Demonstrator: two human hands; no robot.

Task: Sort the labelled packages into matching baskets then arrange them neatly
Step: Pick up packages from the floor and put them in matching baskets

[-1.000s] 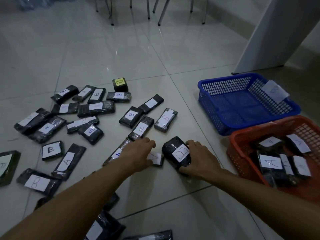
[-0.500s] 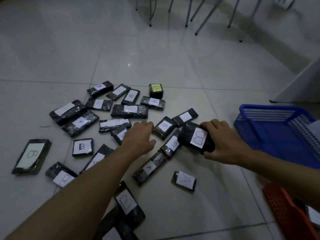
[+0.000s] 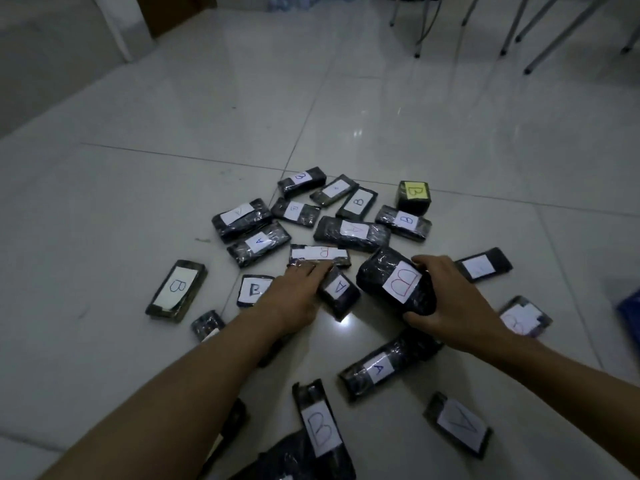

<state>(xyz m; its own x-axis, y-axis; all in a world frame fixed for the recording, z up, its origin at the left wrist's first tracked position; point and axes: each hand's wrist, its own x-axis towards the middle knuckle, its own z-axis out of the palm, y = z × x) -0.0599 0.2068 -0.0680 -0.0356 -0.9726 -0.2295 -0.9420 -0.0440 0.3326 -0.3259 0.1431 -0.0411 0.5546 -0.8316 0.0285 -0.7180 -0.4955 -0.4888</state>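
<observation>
Right hand now grips the lifted B package; left hand, seemingly flat-fingered, has reached a package at 12 o'clock, so sorting continues.

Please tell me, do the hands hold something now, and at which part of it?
The right hand grips the bulky black package labelled B at its right end, fingers over the top, thumb below. The left hand rests flat on floor packages, gripping nothing.
</observation>
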